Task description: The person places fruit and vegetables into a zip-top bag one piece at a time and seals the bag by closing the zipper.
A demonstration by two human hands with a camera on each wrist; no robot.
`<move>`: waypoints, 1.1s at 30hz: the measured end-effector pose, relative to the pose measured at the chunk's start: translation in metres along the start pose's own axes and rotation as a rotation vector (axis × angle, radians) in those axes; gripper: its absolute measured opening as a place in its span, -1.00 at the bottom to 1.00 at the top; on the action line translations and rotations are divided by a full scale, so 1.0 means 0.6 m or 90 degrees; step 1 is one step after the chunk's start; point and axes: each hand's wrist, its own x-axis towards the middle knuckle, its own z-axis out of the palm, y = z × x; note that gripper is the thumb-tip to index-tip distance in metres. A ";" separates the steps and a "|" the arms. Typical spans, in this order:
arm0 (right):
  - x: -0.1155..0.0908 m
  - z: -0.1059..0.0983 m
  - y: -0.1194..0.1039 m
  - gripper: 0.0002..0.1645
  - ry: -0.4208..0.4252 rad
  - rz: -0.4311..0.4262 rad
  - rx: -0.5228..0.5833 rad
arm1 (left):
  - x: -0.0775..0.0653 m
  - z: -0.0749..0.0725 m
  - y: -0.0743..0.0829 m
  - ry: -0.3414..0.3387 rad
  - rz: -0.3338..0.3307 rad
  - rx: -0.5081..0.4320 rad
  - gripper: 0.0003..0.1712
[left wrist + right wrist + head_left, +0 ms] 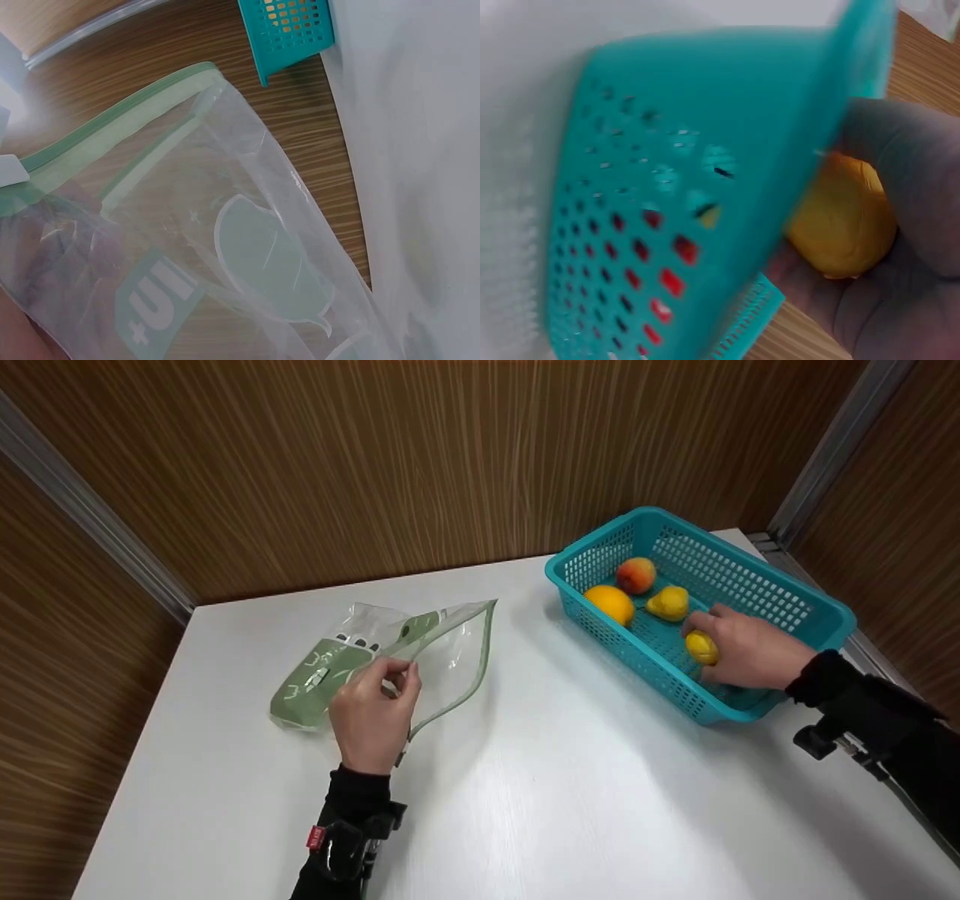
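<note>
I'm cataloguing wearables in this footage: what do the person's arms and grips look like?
The left grip and right grip are ungloved. The left sleeve and right sleeve are black. A dark, wrist-worn left device bears a red tag; a dark right device has a thin cable.

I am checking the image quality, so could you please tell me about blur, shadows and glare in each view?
Head view: mostly sharp, soft shadows on the white table beside the turquoise basket, brighter sheen toward the lower edge; left wrist view: bright glare at the left edge, small highlights on the zip bag; right wrist view: basket rim close and blurred.
</note>
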 end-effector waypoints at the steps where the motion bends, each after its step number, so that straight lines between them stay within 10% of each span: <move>1: -0.002 -0.004 -0.003 -0.38 0.011 0.003 0.010 | 0.000 0.000 0.000 -0.001 -0.001 0.000 -0.92; 33: 0.012 0.016 -0.220 -0.37 0.166 -0.130 0.173 | 0.003 -0.003 0.001 -0.008 0.003 0.007 -0.90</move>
